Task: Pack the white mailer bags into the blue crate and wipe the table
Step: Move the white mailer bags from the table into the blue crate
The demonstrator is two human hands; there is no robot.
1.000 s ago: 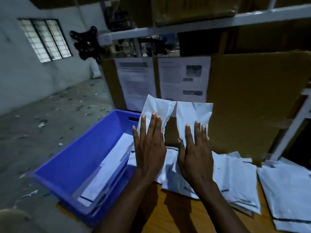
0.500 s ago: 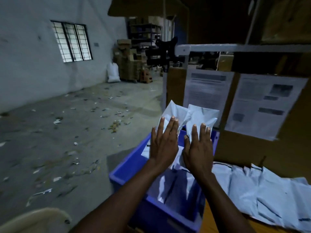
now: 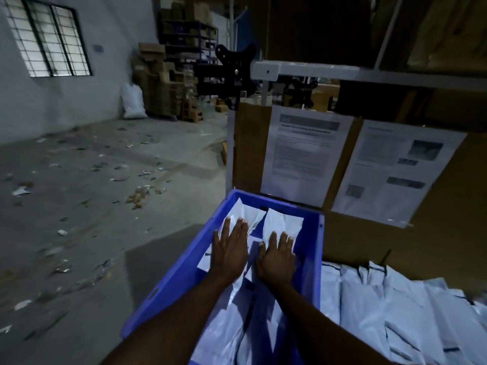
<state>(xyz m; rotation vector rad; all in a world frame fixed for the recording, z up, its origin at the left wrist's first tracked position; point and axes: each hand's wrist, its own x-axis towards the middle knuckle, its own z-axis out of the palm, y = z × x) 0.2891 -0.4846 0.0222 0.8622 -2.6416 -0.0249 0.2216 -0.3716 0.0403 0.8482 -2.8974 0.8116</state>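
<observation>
The blue crate (image 3: 315,248) stands at the table's left end with several white mailer bags lying inside. Both my hands are down in the crate, palms flat with straight fingers. My left hand (image 3: 230,250) presses one white mailer bag (image 3: 243,216) near the crate's far left. My right hand (image 3: 276,256) presses a second white mailer bag (image 3: 283,226) beside it. More white mailer bags (image 3: 382,312) lie overlapping on the table right of the crate.
A brown cardboard backboard (image 3: 448,206) with two printed sheets (image 3: 303,154) rises behind the crate and table. A white shelf rail (image 3: 316,71) runs overhead. Left of the crate the grey floor (image 3: 79,219) is littered with scraps.
My hands have carried the two bags from the table leftward over the crate and lowered them into it; they now lie pressed flat inside. The view has swung left.
</observation>
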